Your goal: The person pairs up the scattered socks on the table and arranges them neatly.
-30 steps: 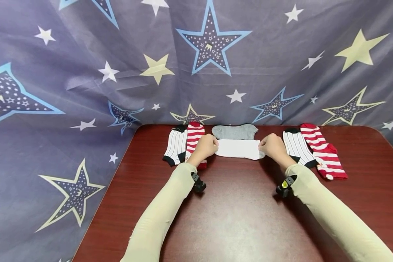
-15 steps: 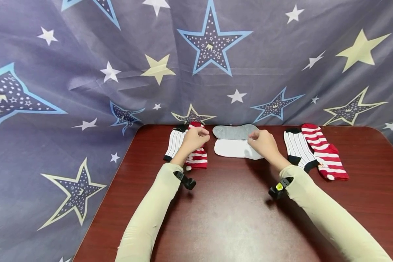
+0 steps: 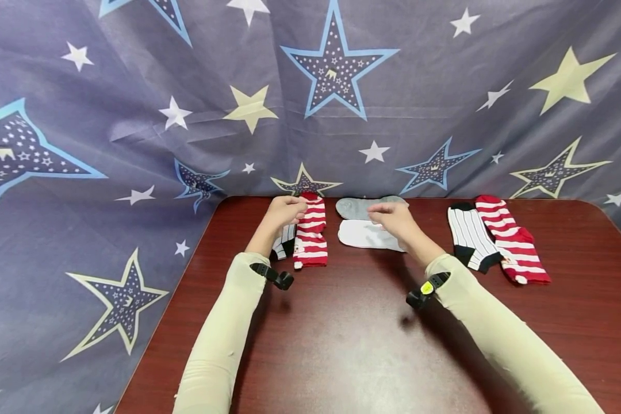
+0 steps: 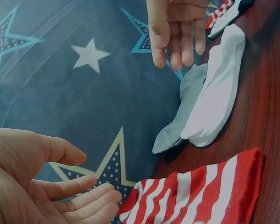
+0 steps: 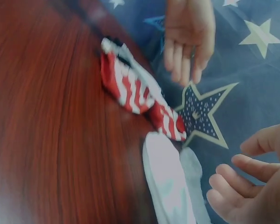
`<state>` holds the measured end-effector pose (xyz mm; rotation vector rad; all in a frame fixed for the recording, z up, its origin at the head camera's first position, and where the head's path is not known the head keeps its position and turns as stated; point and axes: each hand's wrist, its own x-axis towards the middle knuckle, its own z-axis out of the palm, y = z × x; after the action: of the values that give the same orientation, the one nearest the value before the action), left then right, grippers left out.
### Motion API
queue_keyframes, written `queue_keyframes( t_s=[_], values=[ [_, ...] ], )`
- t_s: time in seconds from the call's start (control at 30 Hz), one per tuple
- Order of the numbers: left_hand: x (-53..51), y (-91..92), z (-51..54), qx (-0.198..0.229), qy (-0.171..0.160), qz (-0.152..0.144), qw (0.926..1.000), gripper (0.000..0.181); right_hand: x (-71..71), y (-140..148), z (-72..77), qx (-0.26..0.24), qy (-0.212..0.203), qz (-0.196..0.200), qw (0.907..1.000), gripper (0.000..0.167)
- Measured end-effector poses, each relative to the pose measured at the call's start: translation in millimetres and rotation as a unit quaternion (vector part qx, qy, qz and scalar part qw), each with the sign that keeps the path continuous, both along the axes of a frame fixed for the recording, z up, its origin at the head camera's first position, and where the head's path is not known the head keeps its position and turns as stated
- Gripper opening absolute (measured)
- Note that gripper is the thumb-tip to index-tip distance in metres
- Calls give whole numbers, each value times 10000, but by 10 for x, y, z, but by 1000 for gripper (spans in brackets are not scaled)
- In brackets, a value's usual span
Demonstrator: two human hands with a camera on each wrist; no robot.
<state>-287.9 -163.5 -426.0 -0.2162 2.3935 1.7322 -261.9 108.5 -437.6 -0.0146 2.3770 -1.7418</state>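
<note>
Freshly released, the white sock (image 3: 356, 234) seemed settled beside the gray sock (image 3: 353, 208); left hand (image 3: 284, 211) and right hand (image 3: 395, 221) hovered empty, fingers loose.

Red socks (image 3: 512, 238) are banded white; pinstriped socks (image 3: 467, 227) are lined black on white. Grey sock (image 3: 351, 208) and white sock (image 3: 358, 234) also seen. Blue-grey backdrop (image 3: 321, 144) is star-printed.

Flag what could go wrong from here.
The right hand hovers near the white sock and grey sock, so a low sweep might knock them askew. The left hand partly hides the leftmost striped sock in the head view; brushing it might go unnoticed. The grey sock lies near the back of the table; a nudge might push it into the curtain.
</note>
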Motion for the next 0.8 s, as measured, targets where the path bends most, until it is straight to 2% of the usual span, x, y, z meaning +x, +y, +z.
queue_keyframes(
  t_s=[0.13, 0.3, 0.57, 0.8],
  values=[
    [-13, -92, -25, 280, -445, -29, 9986, 45, -25, -104, -28, -950, -651, 333, 9928, 45],
    [-27, -178, -79, 291, -950, -49, 9950, 48, -18, -229, -67, -1701, -1216, 691, 9755, 48],
    [-30, -250, -137, 239, -1450, 83, 9891, 49, 15, -422, -135, -1972, -1671, 755, 9631, 51],
    [4, -326, -132, 20, -1770, -160, 9841, 47, 27, -525, -133, -2343, -2091, 915, 9450, 53]
  ],
)
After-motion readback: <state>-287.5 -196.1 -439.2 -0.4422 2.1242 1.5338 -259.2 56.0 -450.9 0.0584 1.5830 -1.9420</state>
